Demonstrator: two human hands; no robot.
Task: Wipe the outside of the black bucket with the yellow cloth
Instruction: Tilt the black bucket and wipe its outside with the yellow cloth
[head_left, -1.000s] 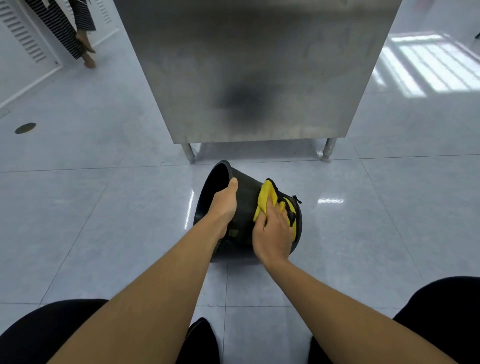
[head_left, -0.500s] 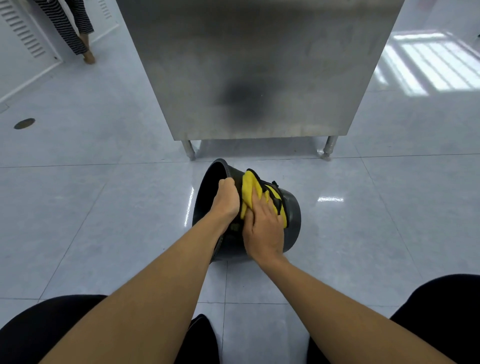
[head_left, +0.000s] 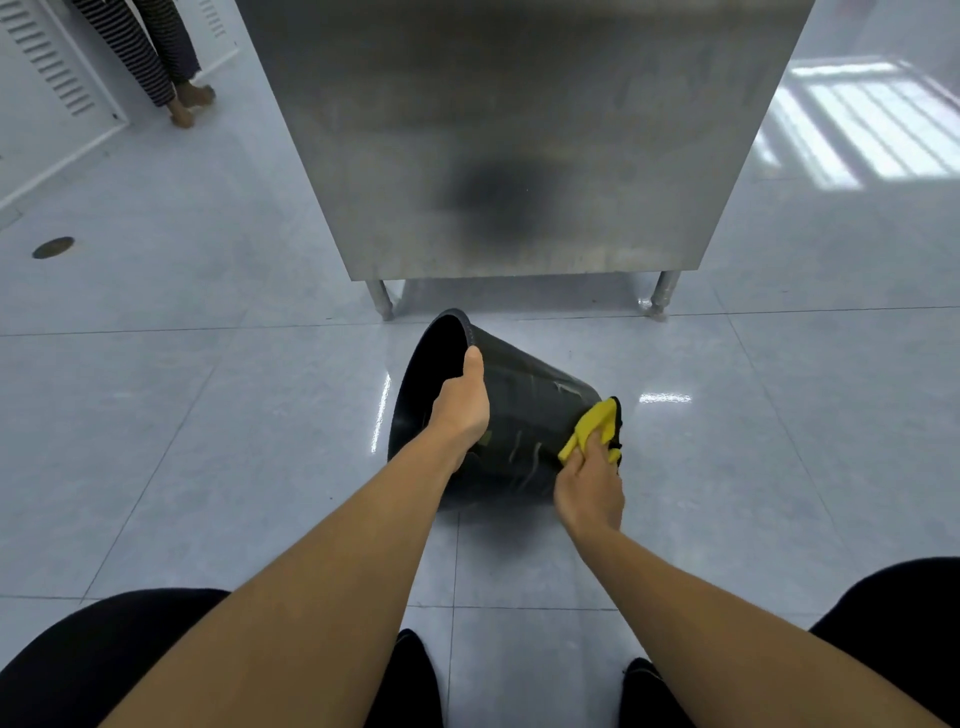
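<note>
Bucket (head_left: 524, 415) on side on floor, long axis 10-to-4 o'clock, mouth at 10. L hand (head_left: 461, 402) clamped on rim. R hand (head_left: 589, 480) pinches cloth (head_left: 589, 428) at base end, 4 o'clock; wall lies toward 10 from R fingers.

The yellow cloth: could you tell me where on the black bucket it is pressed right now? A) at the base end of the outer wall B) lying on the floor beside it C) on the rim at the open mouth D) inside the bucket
A: the right hand presses the yellow cloth against the base end of the tipped black bucket, while the left hand grips the rim.
</note>
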